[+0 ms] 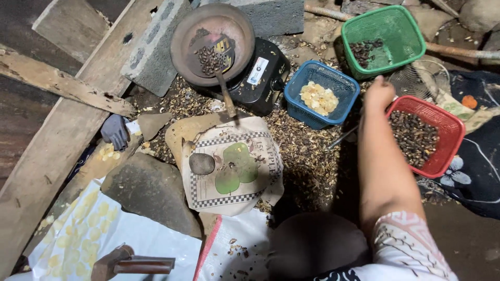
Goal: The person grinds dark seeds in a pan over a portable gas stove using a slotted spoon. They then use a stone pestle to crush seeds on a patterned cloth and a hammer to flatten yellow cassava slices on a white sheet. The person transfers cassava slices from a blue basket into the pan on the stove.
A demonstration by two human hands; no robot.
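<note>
My right hand (pixel 379 93) reaches forward on a bare forearm and rests at the left rim of a red basket (pixel 452 136) that holds dark roasted seeds. From behind, its fingers look curled, and whether they hold anything is hidden. Just left of the hand stands a blue basket (pixel 299 104) with pale yellow kernels. Beyond it is a green basket (pixel 401 49) with a few dark seeds. My left hand is out of sight.
A round pan (pixel 182 47) of dark seeds sits on a black electric stove (pixel 265 78), with a wooden spoon (pixel 226 96) leaning out. A round stone (pixel 201 163) lies on printed cardboard (pixel 260 182). Shells litter the ground. A flat rock (pixel 151 192), a concrete block (pixel 156 57), planks, a grey glove (pixel 115 130) and a hammer (pixel 130 264) are at the left.
</note>
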